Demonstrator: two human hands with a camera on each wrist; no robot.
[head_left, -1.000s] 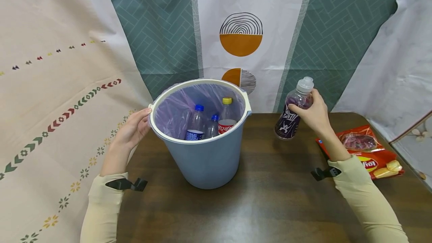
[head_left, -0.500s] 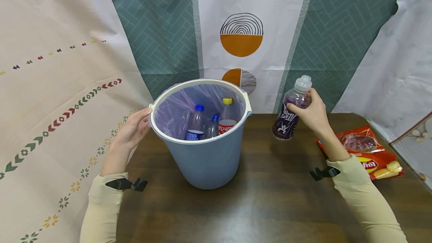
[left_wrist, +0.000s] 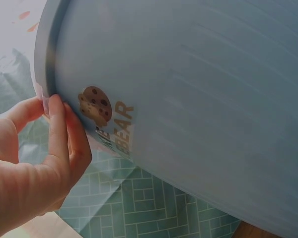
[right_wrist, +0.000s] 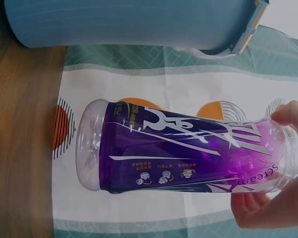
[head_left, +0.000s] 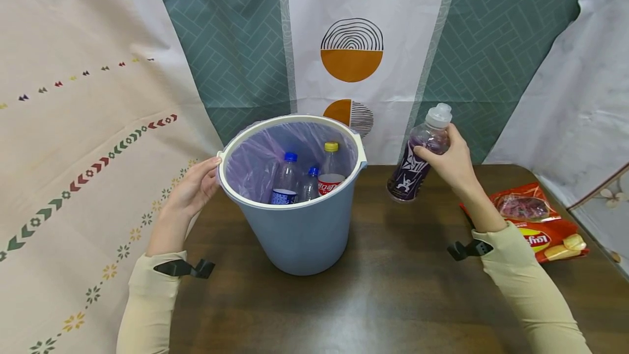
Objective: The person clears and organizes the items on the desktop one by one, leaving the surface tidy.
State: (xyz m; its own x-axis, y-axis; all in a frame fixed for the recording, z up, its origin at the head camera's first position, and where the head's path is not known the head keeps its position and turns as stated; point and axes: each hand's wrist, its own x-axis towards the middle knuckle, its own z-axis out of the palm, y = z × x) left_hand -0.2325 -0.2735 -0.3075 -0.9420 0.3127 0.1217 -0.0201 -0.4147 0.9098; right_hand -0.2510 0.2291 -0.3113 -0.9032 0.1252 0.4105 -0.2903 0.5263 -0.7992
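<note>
A blue trash bin with a cream rim and a thin plastic liner stands on the table. My left hand pinches its rim at the left side; the left wrist view shows thumb and fingers on the rim edge. Inside lie a blue-capped bottle, a smaller blue-capped bottle and a yellow-capped bottle. My right hand grips a purple-labelled drink bottle near its neck, right of the bin. The bottle is tilted, its clear cap up and its base above the table.
Red snack bags, one marked Lay's, lie on the brown table at the right, close to my right forearm. A patterned curtain hangs behind the table, and a cream cloth hangs at the left.
My right hand has moved a little left and up with the drink bottle, which leans more, its base swinging toward the bin. The left hand and the bin have stayed put.
</note>
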